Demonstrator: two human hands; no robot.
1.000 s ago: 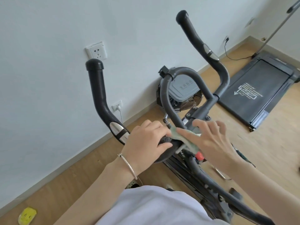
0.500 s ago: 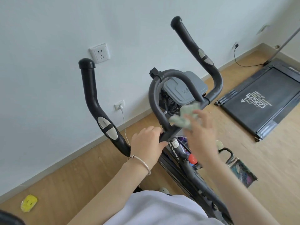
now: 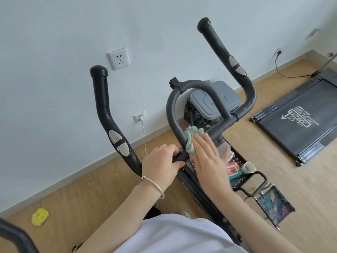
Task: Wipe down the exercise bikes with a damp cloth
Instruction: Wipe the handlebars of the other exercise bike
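1. Gripping with the left hand [image 3: 160, 167]: fingers and thumb curled round the black crossbar [image 3: 179, 157] at the foot of the exercise bike's [image 3: 217, 132] grey loop bar [image 3: 170, 108]; silver bangle [image 3: 155, 187] on that wrist.
2. Pressing with the right hand [image 3: 206, 157]: palm flat, fingers straight and close together, laid over a crumpled pale green cloth [image 3: 191, 141].
3. Cloth bunched against the inner side of the loop bar's left leg, touching the tube, just above the left hand, with part of it poking out beyond the right fingertips.
4. To either side of the loop, two black handles with silver pads: the left handle [image 3: 102, 99] nearer the wall socket [image 3: 119, 58], the right handle [image 3: 218, 44] rising higher.
5. Behind the loop, against the white wall, a grey bin lid [image 3: 218, 101] over a black bag.
6. Low, just right of the right hand, a black perforated tray [image 3: 238, 158] bearing a red pack [image 3: 232, 169] and a pale cup [image 3: 249, 168] beside it.
7. On the wooden floor: a dark treadmill [image 3: 300, 121] at far right, a leaf-patterned stool [image 3: 275, 205] near the tray, a small yellow object [image 3: 39, 216] at lower left.
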